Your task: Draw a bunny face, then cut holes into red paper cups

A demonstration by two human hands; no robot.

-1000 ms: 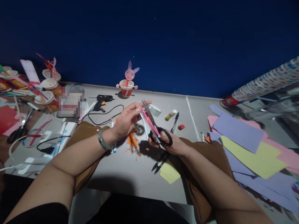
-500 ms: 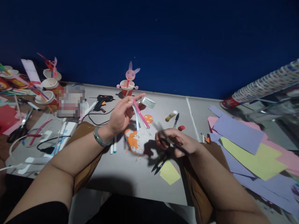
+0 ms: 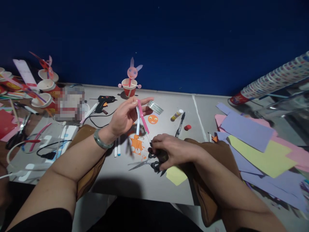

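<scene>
My left hand (image 3: pixel 124 117) is raised above the table, thumb and fingers closed on a pink straw (image 3: pixel 143 120) and a pale blue straw (image 3: pixel 138 120). A clear wrapper with print (image 3: pixel 155 107) sticks out beyond its fingers. Low over the table, my right hand (image 3: pixel 172 149) is curled palm down around the black handles of scissors (image 3: pixel 142 164), whose blades point left. Dark snips are mostly hidden beneath this hand; their tips show beside a yellow paper piece (image 3: pixel 177 176). Orange paper cut-outs (image 3: pixel 136 145) and an orange face disc (image 3: pixel 153 119) lie between the hands.
Behind stands a rabbit-faced cup (image 3: pixel 129 88), with a glue gun (image 3: pixel 105 102) to its left. A glue stick (image 3: pixel 177 115), a black pen (image 3: pixel 180 125) and a red cap (image 3: pixel 187 127) lie right of centre. Coloured paper sheets (image 3: pixel 248 132) and stacked cups (image 3: pixel 272 80) are farther right.
My right hand has turned palm down and shifted slightly left. The scissors, whose blades pointed up and left, now lie low with blades to the left. My left hand keeps the straws.
</scene>
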